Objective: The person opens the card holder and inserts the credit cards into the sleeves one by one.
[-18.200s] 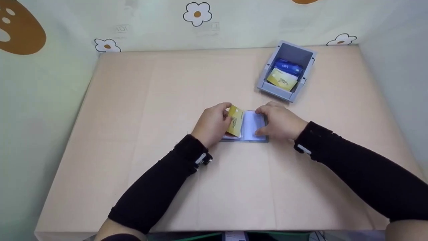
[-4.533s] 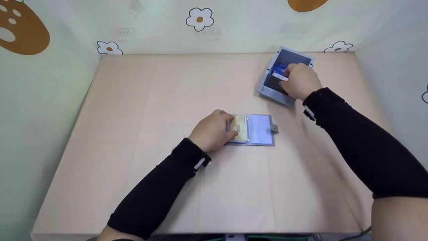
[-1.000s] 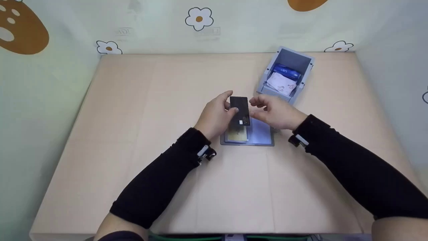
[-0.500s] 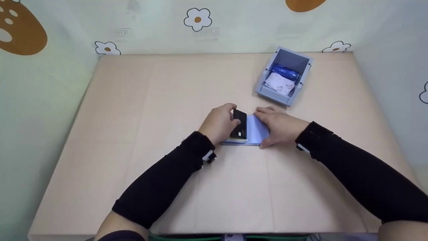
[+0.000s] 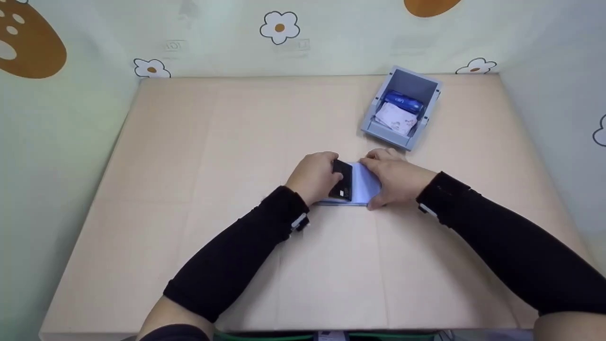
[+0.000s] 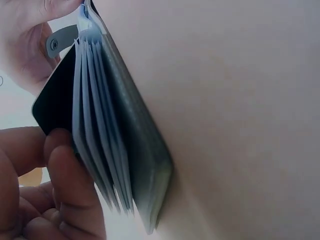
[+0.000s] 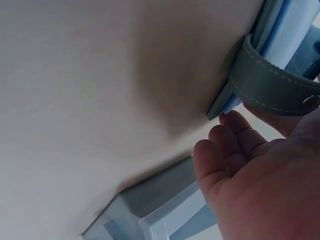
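Note:
In the head view a grey card holder [image 5: 365,185] with clear sleeves lies spread on the table. My left hand [image 5: 310,177] pinches a black card [image 5: 346,185] over its left half, thumb on the card's face. The left wrist view shows the dark card [image 6: 56,100] slanting against the fanned sleeves [image 6: 100,115], fingertips at its lower edge. With thumb at the near edge and fingers at the far edge, my right hand [image 5: 400,177] holds the right half. A snap strap [image 7: 270,80] curves out beside that palm in the right wrist view.
Behind the right hand stands a grey bin [image 5: 388,136] holding a blue packet [image 5: 403,102] and pale patterned cards [image 5: 396,117]. The cloth-covered table [image 5: 213,142] meets a wall printed with flowers at its back edge.
Since a second ago the left hand has lowered the black card onto the holder's left half. My right hand has come down from beside the card to grip the holder's right side.

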The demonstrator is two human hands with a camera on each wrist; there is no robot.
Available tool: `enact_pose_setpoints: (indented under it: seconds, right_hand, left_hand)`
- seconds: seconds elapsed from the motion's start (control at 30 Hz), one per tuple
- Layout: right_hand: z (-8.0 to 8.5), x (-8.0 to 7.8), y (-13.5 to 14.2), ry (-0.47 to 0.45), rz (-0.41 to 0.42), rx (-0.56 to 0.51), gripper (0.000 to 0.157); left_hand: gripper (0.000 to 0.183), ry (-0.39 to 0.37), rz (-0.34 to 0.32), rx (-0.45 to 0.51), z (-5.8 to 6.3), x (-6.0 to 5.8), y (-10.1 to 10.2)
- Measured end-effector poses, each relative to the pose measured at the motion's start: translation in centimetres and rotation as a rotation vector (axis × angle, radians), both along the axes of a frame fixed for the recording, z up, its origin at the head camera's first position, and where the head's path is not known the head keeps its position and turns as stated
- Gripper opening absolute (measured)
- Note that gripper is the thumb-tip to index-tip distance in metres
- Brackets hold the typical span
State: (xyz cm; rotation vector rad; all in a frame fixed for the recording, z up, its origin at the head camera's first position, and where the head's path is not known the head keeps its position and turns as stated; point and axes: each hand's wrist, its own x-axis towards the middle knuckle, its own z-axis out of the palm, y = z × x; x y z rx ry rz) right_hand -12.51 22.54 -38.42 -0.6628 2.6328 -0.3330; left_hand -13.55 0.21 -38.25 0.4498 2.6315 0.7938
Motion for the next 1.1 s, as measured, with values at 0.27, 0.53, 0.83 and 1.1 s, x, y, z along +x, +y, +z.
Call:
enact_pose_setpoints:
  seconds: [0.27, 0.53, 0.83, 1.1]
  right_hand:
    - [0.1, 0.0, -0.2, -0.008, -0.026, 0.005, 0.112]
    - [0.1, 0.0, -0.3, -0.021, -0.043, -0.001, 0.111]
    - [0.1, 0.0, -0.2, -0.017, -0.039, -0.030, 0.110]
    - [0.0, 0.0, 0.0, 0.001, -0.026, -0.038, 0.111]
  left_hand:
    - [0.052, -0.061, 0.006, -0.034, 0.4, -0.1, 0.0]
    - [0.054, -0.031, 0.022, -0.025, 0.0, 0.1, 0.5]
    - [0.050, -0.028, 0.042, -0.006, 0.1, 0.0, 0.8]
    - [0.047, -0.050, 0.003, 0.016, 0.3, 0.3, 1.4]
